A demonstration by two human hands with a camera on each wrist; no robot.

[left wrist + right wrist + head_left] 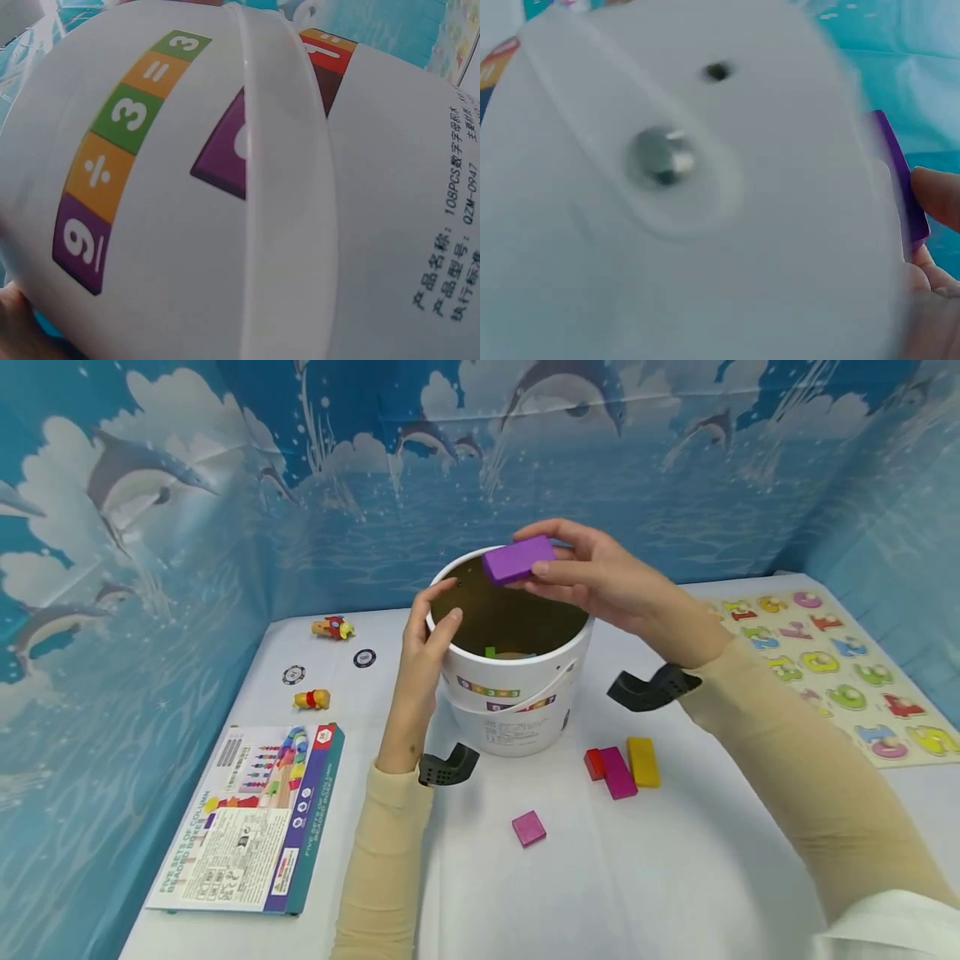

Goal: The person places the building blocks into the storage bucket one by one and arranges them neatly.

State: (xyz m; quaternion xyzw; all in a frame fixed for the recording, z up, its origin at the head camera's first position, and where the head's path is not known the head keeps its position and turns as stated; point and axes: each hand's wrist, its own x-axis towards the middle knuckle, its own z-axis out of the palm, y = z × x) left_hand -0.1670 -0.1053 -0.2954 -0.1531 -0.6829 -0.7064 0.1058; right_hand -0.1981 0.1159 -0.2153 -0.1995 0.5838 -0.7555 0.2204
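Observation:
Over the opening of a white bucket (517, 693), my right hand (592, 564) pinches a purple block (519, 560) between thumb and fingers. The right wrist view shows this purple block (904, 180) just past the bucket wall (780, 225). My left hand (429, 639) grips the bucket's left rim, its thumb and a finger reaching over the edge. Inside the bucket a bit of a green block (491, 652) shows; the rest is hidden by the front wall. The bucket's handle (289, 187) hangs down across its printed front.
Before the bucket lie a red block (594, 764), a magenta block (619, 773), a yellow block (643, 762) and a pink block (529, 828). Left are a flat box (247, 818), two round chips (364, 658) and small figures (312, 699). A puzzle board (840, 672) lies right.

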